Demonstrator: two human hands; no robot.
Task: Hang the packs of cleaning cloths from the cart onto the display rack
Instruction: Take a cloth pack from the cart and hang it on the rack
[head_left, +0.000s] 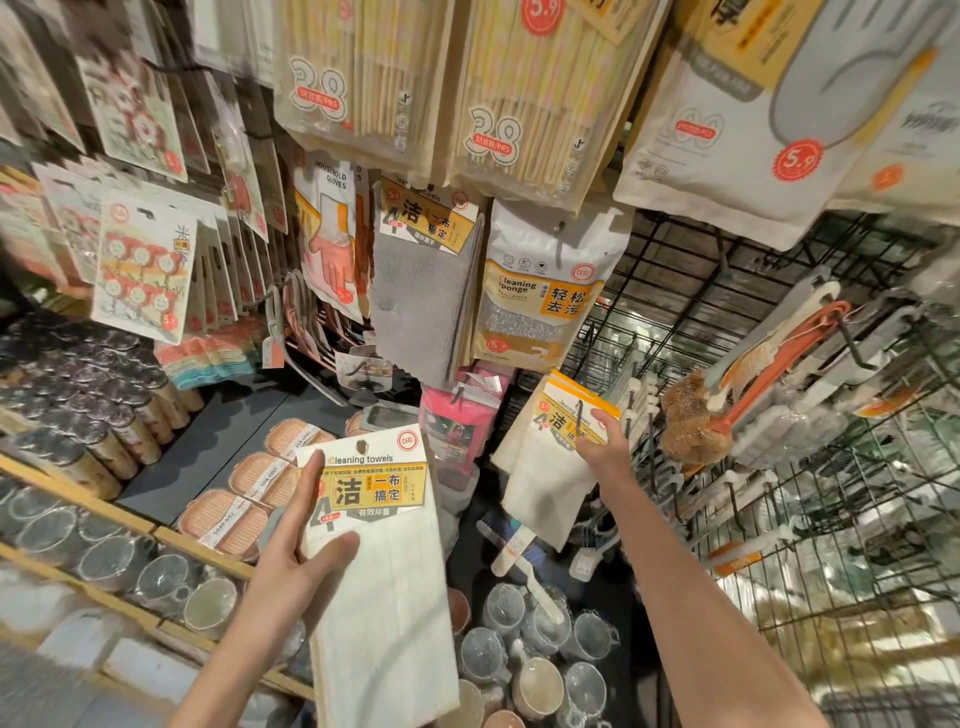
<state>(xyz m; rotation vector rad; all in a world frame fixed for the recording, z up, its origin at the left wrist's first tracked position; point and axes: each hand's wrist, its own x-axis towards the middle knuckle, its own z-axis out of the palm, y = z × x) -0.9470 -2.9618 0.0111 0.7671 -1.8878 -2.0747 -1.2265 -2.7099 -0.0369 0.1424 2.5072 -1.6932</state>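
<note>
Gripping white cloth packs (379, 561), arms outstretched.

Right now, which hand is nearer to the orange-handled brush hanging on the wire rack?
Right. The right hand, gripping a white cloth pack, is just left of the orange-handled brush. The left hand, holding another pack, is much farther left and lower.

black wire grid panel (675, 291) at right, hung with brushes (769, 364) | wooden-edged shelf (171, 535) at lower left, holding glass cups (156, 577) and soap boxes (228, 519) | chopstick packs (524, 88) overhead | warm indoor shop light
</note>
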